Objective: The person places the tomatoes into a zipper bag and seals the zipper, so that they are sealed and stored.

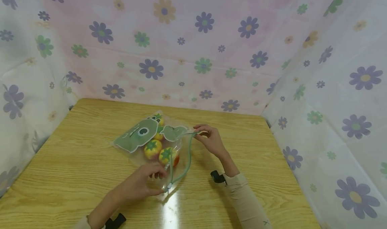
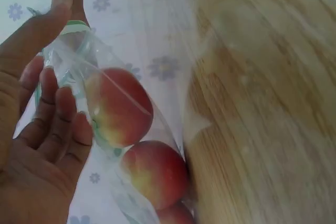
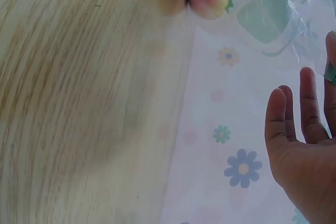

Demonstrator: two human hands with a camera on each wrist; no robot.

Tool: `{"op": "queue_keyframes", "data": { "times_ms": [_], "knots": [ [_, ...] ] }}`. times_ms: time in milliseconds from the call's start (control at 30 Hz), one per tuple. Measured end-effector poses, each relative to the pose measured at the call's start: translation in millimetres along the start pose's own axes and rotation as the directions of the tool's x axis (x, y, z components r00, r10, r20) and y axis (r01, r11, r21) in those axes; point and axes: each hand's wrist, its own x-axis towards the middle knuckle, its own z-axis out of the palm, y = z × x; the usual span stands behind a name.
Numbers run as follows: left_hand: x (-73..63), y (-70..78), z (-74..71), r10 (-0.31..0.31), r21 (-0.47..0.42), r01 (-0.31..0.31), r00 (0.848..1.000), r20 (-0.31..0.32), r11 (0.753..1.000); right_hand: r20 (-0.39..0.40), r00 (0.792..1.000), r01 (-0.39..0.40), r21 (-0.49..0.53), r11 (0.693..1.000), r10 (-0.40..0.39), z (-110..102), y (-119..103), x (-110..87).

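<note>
A clear zip bag (image 1: 131,140) with a green cartoon face printed on it lies on its side on the table. Inside are several round fruits (image 1: 153,149), yellow and red with green star-shaped tops; their red undersides fill the left wrist view. My left hand (image 1: 137,182) holds the near end of the bag's mouth, its thumb at a small pale slider (image 1: 169,186) on the green zip strip (image 1: 189,151). At the strip's far end, my right hand (image 1: 211,140) pinches the edge between thumb and forefinger. Between the hands, the mouth gapes in a loop.
The wood-grain table (image 1: 75,175) carries the bag near its middle. A flower-printed curtain (image 1: 181,54) hangs behind the table and along both sides. Dark camera mounts (image 1: 217,177) sit at both wrists, close above the tabletop.
</note>
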Motion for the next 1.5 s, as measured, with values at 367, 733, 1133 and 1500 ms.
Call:
{"op": "queue_keyframes", "data": {
  "times_ms": [367, 733, 1133, 1500],
  "knots": [
    [6.7, -3.7, -8.4, 0.071, -0.104, -0.091, 0.981, -0.183, 0.990, -0.031, 0.999, 0.022, 0.041, 0.999, -0.021, -15, -5, 3.9],
    [23.9, 4.9, -37.8, -0.060, -0.103, 0.000, 0.815, -0.576, 0.995, -0.066, 0.996, 0.059, 0.096, 0.994, -0.053, -32, -29, 9.6],
    [62.4, 7.3, -83.9, 0.088, -0.118, -0.247, 0.688, -0.720, 0.962, -0.125, 0.976, 0.188, 0.062, 0.980, -0.179, -55, -55, 19.8],
    [83.4, 15.4, -97.9, 0.029, -0.147, -0.221, 0.638, -0.770, 0.964, -0.206, 0.938, 0.296, 0.051, 0.954, -0.280, -64, -74, 30.1]
  ]
}}
